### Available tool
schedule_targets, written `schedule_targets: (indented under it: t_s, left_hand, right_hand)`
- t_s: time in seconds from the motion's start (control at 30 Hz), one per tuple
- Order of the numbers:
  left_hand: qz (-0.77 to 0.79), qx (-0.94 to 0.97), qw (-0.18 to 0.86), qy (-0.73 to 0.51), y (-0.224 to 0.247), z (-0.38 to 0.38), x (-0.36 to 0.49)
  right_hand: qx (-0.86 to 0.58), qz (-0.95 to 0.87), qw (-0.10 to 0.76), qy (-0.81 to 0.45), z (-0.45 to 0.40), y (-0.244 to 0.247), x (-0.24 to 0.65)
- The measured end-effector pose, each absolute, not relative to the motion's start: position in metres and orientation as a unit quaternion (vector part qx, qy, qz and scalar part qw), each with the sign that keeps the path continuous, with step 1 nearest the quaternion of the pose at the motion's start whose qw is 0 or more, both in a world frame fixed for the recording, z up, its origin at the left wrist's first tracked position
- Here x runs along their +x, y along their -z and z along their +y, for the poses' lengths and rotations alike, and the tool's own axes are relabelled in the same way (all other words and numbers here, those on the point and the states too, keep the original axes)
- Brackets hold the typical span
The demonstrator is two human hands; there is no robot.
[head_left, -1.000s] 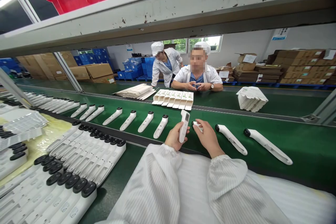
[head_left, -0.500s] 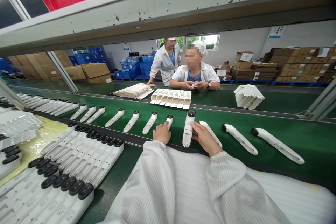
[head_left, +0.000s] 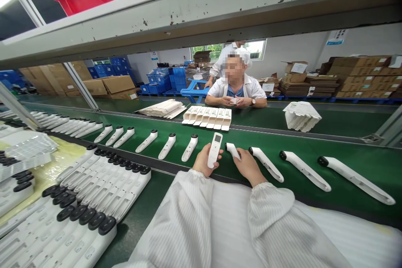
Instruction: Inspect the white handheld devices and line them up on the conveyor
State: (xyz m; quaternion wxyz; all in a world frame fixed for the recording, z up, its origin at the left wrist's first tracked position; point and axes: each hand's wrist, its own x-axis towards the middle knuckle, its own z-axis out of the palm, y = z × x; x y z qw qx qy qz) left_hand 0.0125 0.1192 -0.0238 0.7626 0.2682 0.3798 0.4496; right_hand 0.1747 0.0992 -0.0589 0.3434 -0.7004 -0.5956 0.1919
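Upright in my left hand (head_left: 203,161) is a white handheld device (head_left: 215,150), its small dark screen at the top facing me. My right hand (head_left: 250,167) is closed over the lower part of another white device (head_left: 231,149), which lies on the green belt (head_left: 176,171) with its black end toward the upper left. Several more white devices with black ends lie spaced along the belt. To the right, the nearest one (head_left: 266,164) shows an open hollow along its body; to the left, the nearest (head_left: 190,148) lies slanted.
Rows of devices (head_left: 103,180) fill the near left. Opened white boxes (head_left: 207,117), flat cartons (head_left: 161,109) and a carton stack (head_left: 301,116) stand across the belt. One person (head_left: 235,88) sits opposite, another behind. A shelf beam (head_left: 188,6) crosses overhead.
My left hand has lifted a device off the belt. My right hand has released the one it held upright and grasped another. The person standing behind has shifted right; a blue stool now shows.
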Motion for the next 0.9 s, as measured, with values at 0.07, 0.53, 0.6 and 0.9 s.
schedule_targets:
  t_s: [0.07,0.53,0.6,0.9]
  left_hand:
    - [0.387,0.261,0.761,-0.451,0.023,0.115,0.018]
    - [0.588,0.594,0.329,-0.440,0.033,0.131,-0.003]
    - [0.652,0.637,0.201,-0.359,0.037,0.137,-0.016]
    - [0.581,0.452,0.504,-0.453,0.041,0.142,-0.015]
  right_hand:
    - [-0.680,-0.606,0.386,-0.144,0.098,0.055,0.172]
    - [-0.408,-0.410,0.579,-0.575,0.086,0.037,0.159]
    - [-0.411,-0.410,0.574,-0.578,0.085,0.037,0.160]
    - [-0.428,-0.408,0.529,-0.609,0.084,0.037,0.161]
